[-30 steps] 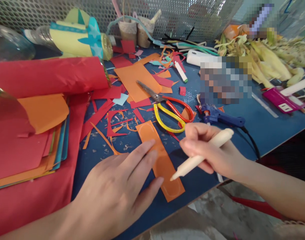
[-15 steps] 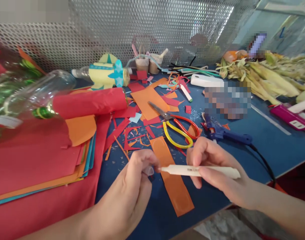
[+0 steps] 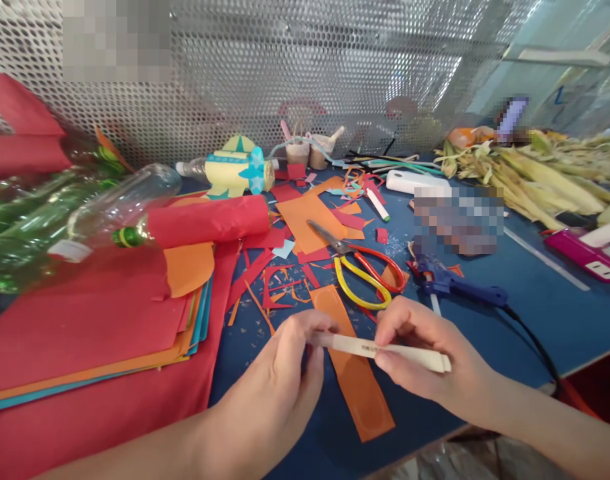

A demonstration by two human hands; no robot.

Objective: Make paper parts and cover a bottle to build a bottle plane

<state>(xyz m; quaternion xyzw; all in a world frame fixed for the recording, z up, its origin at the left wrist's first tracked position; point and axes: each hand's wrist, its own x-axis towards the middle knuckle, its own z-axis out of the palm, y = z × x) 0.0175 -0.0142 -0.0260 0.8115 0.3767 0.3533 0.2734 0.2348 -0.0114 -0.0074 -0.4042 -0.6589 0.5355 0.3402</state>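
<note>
A white marker [image 3: 365, 347] lies level between my two hands, small dark print on its barrel. The fingers and thumb of my right hand [image 3: 425, 343] pinch the barrel towards its right end. My left hand [image 3: 292, 363] is closed around a translucent cap [image 3: 322, 339], which sits over the marker's left end; its far part is hidden by my fingers. Beneath the marker, a long orange paper strip [image 3: 362, 393] with faint rounded outlines lies on the blue table. Scissors [image 3: 359, 267] with red and yellow handles rest half open just beyond my hands.
A blue glue gun [image 3: 452, 283] with a black cord lies right. Paper scraps [image 3: 309, 213] cover the middle. Stacked coloured sheets [image 3: 109, 327], a red-wrapped bottle [image 3: 209, 223] and clear bottles [image 3: 129, 200] fill the left. Corn husks [image 3: 539, 173] lie far right, near a purple power strip [image 3: 585, 253].
The translucent cap, apart from the marker before, is now over its left end. My hands have come closer together, and the camera view has shifted slightly left and up.
</note>
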